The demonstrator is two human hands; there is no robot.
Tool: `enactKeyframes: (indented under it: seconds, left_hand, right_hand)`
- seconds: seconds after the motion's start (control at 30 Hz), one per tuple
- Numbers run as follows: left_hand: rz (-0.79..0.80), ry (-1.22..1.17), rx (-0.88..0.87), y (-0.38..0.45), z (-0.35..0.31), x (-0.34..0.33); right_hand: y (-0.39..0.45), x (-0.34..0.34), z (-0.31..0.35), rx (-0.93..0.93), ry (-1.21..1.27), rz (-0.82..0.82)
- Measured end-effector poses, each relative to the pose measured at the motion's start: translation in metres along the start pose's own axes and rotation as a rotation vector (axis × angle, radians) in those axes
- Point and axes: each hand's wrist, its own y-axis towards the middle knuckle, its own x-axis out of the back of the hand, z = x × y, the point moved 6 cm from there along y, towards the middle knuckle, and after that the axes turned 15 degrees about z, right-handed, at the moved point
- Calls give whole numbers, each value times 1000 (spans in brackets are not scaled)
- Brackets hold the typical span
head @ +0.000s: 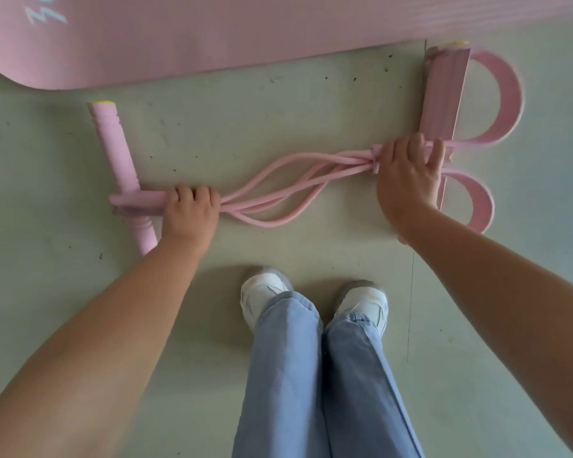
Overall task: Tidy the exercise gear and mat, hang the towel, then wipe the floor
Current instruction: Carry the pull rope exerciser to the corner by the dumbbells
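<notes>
A pink pedal resistance band (272, 190) is stretched across the floor (278, 104), just short of the pink mat (245, 31) edge. Its handle end (129, 200) is gripped by the curled left hand (189, 209); the pedal end (444, 97) is clasped by the right hand (407, 173) (fingers wrapped over). White lettering on the mat is unreadable. Bare floor lies around the white shoes (311, 299).

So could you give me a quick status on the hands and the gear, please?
Left hand grips puller at handle end. Right hand on pedal end. Tubes slack, on floor. Mat unrolled behind.
</notes>
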Motion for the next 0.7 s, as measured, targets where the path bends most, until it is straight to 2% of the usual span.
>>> enactKeyframes:
  seconds: [0.03, 0.13, 0.2, 0.27, 0.3, 0.4, 0.57, 0.7]
  left_hand:
    - [12, 38, -28, -2, 2, 6]
    - [78, 62, -79, -34, -4, 34]
    - [134, 26, -156, -56, -18, 50]
    - [28, 17, -183, -94, -27, 91]
    - [24, 38, -206, -112, -33, 107]
    - [163, 43, -269, -153, -49, 133]
    - [162, 112, -261, -208, -40, 219]
    - [167, 59, -202, -259, -23, 301]
  right_hand:
    - [-3, 6, -1, 7, -57, -17]
    - [-23, 18, -2, 81, 18, 102]
    - [-48, 25, 5, 109, 53, 125]
    - [-91, 37, 14, 158, 86, 185]
    - [-112, 42, 20, 182, 113, 210]
    - [-170, 63, 16, 188, 250, 218]
    - [-228, 109, -41, 37, 453, 212]
    - [-268, 150, -132, -36, 470, 174]
